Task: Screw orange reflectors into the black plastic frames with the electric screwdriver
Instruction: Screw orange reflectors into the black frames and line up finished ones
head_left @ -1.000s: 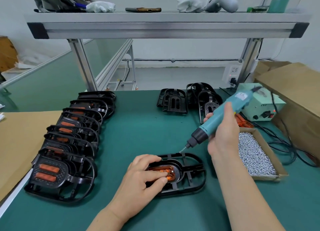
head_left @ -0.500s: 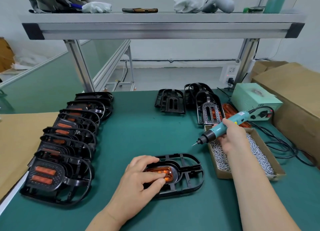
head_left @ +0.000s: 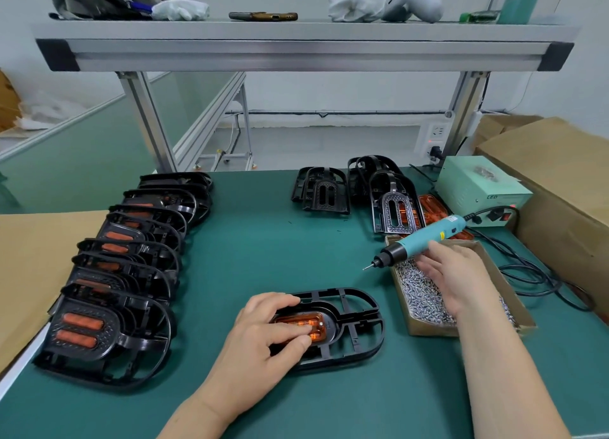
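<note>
Orange, black and teal on a green mat (head_left: 280,241)
Orange reflector (head_left: 301,323) in black frame (head_left: 334,331); teal, black-nosed screwdriver (head_left: 425,237); silvery screws (head_left: 418,293); brown box (head_left: 425,330).

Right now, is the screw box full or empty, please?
Partly full: loose silver screws cover the floor of the cardboard box, below its rim.
</note>
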`<state>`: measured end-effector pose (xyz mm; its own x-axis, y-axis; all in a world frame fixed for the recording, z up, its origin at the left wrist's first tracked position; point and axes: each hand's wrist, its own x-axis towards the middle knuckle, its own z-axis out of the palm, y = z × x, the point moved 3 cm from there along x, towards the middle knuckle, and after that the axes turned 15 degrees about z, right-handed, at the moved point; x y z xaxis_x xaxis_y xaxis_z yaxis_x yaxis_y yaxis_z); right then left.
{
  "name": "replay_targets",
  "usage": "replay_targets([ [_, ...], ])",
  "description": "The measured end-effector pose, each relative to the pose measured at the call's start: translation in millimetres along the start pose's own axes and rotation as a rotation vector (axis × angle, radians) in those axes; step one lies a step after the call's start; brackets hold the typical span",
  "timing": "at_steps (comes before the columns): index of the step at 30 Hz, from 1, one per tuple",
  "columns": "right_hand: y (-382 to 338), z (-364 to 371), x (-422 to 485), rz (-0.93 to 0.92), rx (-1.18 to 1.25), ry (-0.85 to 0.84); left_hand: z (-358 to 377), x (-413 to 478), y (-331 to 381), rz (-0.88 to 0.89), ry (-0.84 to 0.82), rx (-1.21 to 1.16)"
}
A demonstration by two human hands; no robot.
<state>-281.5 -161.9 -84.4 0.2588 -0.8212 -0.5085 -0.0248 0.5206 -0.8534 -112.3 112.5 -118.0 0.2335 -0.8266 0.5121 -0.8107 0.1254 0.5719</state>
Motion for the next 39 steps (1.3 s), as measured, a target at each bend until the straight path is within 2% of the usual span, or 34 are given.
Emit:
replay_targets([
  [3,-2,-14,-7,-0.254,-0.663,0.275,0,1,1,0.012,0.006,0.004],
  [4,-3,-14,-9,-0.327,-0.844,0.321,0,2,1,0.021,0.007,0.010],
  [6,-1,-10,-13,-0.363,-1.040,0.302,-1,0,1,0.037,0.002,0.023],
  [10,6,0,-13,-0.351,-1.206,0.275,-1,-1,3,0.051,-0.019,0.032],
  [21,6,-3,-12,-0.412,-1.113,0.351,-2,1,6,0.081,0.011,0.062],
  [29,-5,-2,-29,-0.554,-0.802,0.416,-6,1,6,0.102,0.121,0.109],
  [31,-7,8,-42,-0.604,-0.641,0.327,-8,1,7,0.117,0.175,0.131],
  [34,2,39,-65,-0.565,-0.401,0.004,-11,0,6,0.130,0.255,0.176],
  [36,18,65,-80,-0.515,-0.369,-0.173,-12,-1,6,0.138,0.305,0.201],
  [39,47,96,-98,-0.470,-0.430,-0.305,-14,-1,7,0.159,0.370,0.238],
])
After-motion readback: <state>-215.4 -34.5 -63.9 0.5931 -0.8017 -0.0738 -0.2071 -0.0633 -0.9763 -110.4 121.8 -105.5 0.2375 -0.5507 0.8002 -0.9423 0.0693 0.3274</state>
